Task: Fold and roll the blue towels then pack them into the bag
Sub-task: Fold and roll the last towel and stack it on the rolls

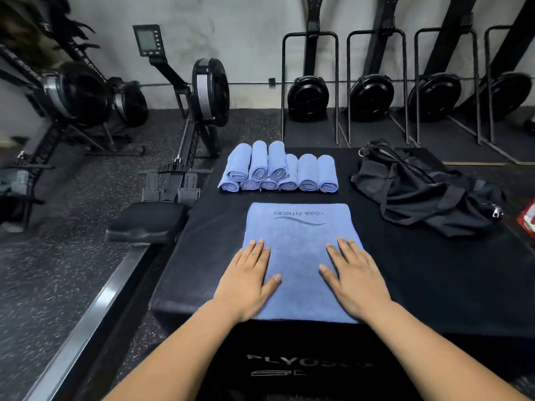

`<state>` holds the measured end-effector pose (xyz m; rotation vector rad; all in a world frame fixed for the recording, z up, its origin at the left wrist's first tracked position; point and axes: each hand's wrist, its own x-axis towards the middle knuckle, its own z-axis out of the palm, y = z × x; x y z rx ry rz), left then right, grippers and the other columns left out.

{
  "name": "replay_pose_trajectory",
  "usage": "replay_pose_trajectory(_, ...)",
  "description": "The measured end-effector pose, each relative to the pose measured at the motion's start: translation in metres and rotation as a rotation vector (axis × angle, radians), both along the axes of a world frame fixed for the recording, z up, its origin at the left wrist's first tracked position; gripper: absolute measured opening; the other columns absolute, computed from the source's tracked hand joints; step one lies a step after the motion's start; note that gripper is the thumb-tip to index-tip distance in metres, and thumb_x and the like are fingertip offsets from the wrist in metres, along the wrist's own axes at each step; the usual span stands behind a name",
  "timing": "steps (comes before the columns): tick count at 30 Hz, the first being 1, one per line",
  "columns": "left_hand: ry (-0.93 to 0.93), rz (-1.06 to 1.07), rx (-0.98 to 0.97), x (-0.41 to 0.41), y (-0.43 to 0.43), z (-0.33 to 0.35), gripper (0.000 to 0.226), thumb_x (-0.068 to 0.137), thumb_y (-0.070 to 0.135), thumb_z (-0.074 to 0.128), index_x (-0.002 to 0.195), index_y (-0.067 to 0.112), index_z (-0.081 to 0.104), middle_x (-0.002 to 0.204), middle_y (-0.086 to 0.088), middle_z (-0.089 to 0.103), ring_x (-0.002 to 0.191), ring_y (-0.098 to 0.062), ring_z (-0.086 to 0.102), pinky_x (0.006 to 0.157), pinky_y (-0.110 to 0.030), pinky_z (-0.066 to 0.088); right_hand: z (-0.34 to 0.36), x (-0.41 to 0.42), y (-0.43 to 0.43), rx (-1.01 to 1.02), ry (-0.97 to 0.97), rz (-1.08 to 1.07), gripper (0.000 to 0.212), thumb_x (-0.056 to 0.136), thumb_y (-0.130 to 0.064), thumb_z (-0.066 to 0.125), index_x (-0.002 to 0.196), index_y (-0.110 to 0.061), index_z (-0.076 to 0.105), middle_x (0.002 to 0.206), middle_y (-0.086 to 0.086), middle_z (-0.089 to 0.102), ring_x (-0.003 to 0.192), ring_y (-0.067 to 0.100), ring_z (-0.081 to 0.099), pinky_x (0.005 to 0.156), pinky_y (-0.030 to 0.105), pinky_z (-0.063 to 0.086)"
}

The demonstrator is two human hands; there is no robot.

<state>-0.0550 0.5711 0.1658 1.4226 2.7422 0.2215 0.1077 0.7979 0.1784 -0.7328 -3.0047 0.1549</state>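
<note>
Folded blue towel [301, 256] flat on black worktop [419, 270], long axis running straight away from the person. Left hand [249, 280] and right hand [354, 280] both flat, fingers straight, pressing its near end, equally close. Rolled towels [279, 169] lie beyond; bag [419, 189] far right. Likely roll forward.

Bare box top [419, 273] is lying open to the right of the flat towel [301, 227], up to the black bag [419, 189] occupying the far right corner. Rolled towels [278, 169] are blocking the far edge, a narrow bare strip separating them from the flat towel. A rower seat [147, 224] is crowding the box's left side.
</note>
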Motion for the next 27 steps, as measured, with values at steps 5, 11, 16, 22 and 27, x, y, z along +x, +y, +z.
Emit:
replay_pose_trajectory(5, 0.058, -0.211, -0.058, 0.007, -0.028, -0.003, 0.083, 0.101, 0.078, 0.007, 0.169, 0.03, 0.005, 0.175, 0.008, -0.011, 0.16, -0.01, -0.017, 0.131, -0.04, 0.002, -0.008, 0.038, -0.003, 0.007, -0.013, 0.313, 0.078, 0.098, -0.081, 0.007, 0.165, -0.043, 0.013, 0.175, -0.009, -0.003, 0.161, 0.012, -0.007, 0.13, 0.037, 0.003)
replay_pose_trajectory(11, 0.07, -0.222, 0.006, 0.01, -0.046, 0.0, 0.077, 0.104, 0.076, 0.02, 0.168, 0.035, 0.007, 0.176, 0.01, -0.007, 0.16, -0.009, -0.016, 0.131, -0.042, 0.004, -0.012, 0.073, 0.02, -0.01, 0.081, 0.282, 0.072, 0.1, -0.079, 0.02, 0.164, -0.045, 0.019, 0.174, -0.013, 0.005, 0.16, 0.006, -0.006, 0.13, 0.039, 0.005)
replay_pose_trajectory(16, 0.098, -0.319, 0.117, 0.02, -0.058, 0.001, 0.081, 0.098, 0.08, 0.042, 0.166, 0.042, 0.02, 0.176, 0.008, 0.005, 0.163, -0.018, -0.005, 0.132, -0.043, 0.002, -0.02, 0.092, 0.015, -0.116, 0.306, 0.37, 0.07, 0.092, -0.077, 0.056, 0.151, -0.041, 0.05, 0.166, -0.013, 0.032, 0.157, 0.012, 0.022, 0.127, 0.047, 0.022)
replay_pose_trajectory(22, 0.1, -0.353, 0.152, 0.017, -0.062, -0.009, 0.072, 0.099, 0.075, 0.048, 0.162, 0.047, 0.03, 0.175, 0.006, 0.016, 0.163, -0.021, 0.006, 0.13, -0.049, 0.016, -0.019, 0.093, 0.014, -0.203, 0.354, 0.374, 0.066, 0.081, -0.078, 0.071, 0.139, -0.046, 0.062, 0.158, -0.019, 0.042, 0.152, 0.013, 0.027, 0.121, 0.042, 0.036)
replay_pose_trajectory(27, 0.016, -0.324, 0.29, 0.016, -0.061, -0.014, 0.063, 0.098, 0.069, 0.058, 0.155, 0.044, 0.047, 0.171, 0.006, 0.028, 0.161, -0.02, 0.016, 0.128, -0.049, 0.024, -0.014, 0.094, 0.015, -0.417, 0.359, 0.29, 0.058, 0.07, -0.069, 0.084, 0.124, -0.056, 0.069, 0.151, -0.032, 0.045, 0.151, 0.005, 0.027, 0.117, 0.033, 0.033)
